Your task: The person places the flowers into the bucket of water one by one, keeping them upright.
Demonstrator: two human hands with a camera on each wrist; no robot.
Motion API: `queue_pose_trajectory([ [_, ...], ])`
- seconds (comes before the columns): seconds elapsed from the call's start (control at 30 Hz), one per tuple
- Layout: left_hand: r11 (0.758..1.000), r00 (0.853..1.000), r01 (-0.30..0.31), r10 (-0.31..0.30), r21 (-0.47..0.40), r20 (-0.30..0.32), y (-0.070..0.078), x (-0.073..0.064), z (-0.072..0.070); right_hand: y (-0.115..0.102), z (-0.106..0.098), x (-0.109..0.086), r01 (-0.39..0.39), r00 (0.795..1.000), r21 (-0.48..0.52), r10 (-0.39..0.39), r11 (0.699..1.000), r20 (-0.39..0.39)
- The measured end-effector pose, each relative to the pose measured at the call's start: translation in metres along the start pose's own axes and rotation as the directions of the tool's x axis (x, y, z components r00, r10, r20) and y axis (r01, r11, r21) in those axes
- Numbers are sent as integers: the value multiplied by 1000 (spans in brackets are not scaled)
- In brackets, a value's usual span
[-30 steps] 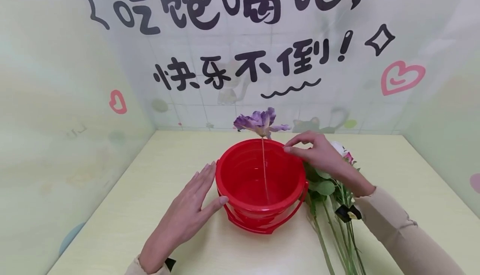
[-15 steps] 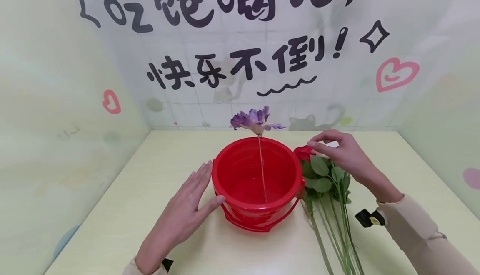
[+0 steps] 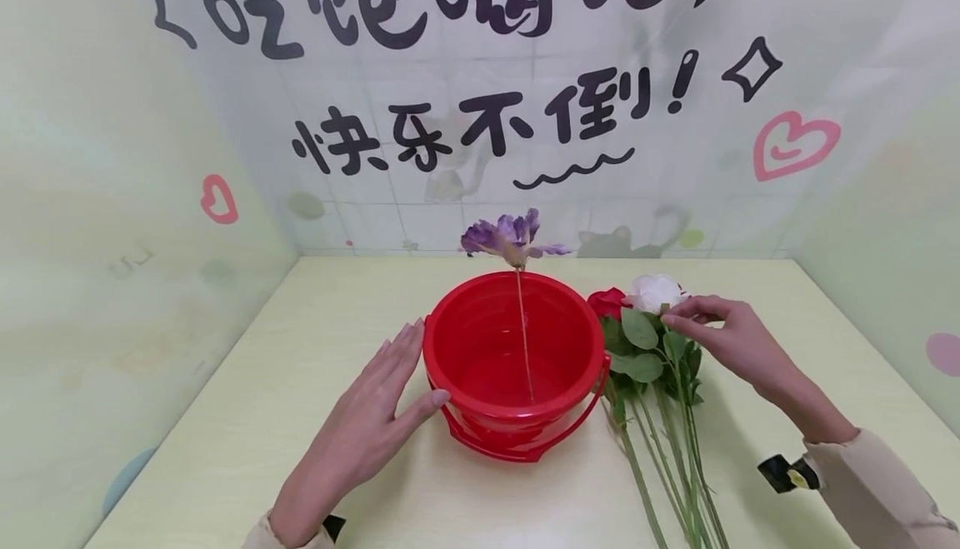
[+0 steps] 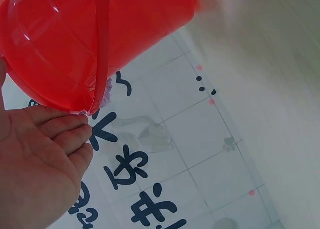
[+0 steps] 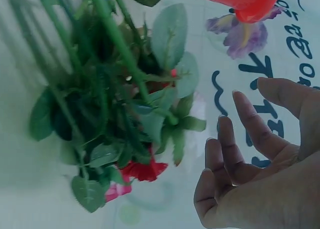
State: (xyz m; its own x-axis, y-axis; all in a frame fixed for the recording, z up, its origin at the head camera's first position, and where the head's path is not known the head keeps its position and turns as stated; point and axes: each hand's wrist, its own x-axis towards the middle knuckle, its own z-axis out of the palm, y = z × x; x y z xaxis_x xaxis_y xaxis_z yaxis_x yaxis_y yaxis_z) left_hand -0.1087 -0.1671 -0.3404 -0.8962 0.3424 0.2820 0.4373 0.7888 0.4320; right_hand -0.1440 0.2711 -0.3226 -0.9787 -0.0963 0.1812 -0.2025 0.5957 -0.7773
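Note:
A red bucket (image 3: 480,436) stands on the table, its handle lowered toward the front. Inside it leans one purple flower (image 3: 510,237), with the bloom above the far rim and a thin stem reaching down. My left hand (image 3: 356,432) rests straight fingers and thumb against the bucket's left rim; the left wrist view shows the palm beside the red wall (image 4: 60,44). At the right, my right hand (image 3: 738,345) hovers by a white flower (image 3: 654,292), its fingertips overlapping the bloom's lower edge. In the right wrist view its fingers (image 5: 265,134) are loosely bent and apart, with nothing between them.
Right of the bucket lies a bunch of flowers with long green stems (image 3: 667,457), leaves (image 3: 643,368) and a red rose (image 3: 607,302). A pink bloom (image 5: 117,191) shows in the right wrist view. Behind the table rises a printed wall (image 3: 420,224).
My right hand has moved from the bucket's right rim rightward to the white flower, uncovering the red rose and white bloom. My left hand stays at the rim. The head view shifted slightly.

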Motion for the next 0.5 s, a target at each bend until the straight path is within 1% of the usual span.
queue_pose_trajectory([
  [0.27, 1000, 1000, -11, 11, 7, -9, -1, 0, 2, 19, 1, -16, -47, 998, -11, 47, 999, 33],
  [0.5, 1000, 1000, -22, 22, 12, -7, -1, 1, 1, 33, 6, -35, -70, 996, -35, 72, 997, 58],
])
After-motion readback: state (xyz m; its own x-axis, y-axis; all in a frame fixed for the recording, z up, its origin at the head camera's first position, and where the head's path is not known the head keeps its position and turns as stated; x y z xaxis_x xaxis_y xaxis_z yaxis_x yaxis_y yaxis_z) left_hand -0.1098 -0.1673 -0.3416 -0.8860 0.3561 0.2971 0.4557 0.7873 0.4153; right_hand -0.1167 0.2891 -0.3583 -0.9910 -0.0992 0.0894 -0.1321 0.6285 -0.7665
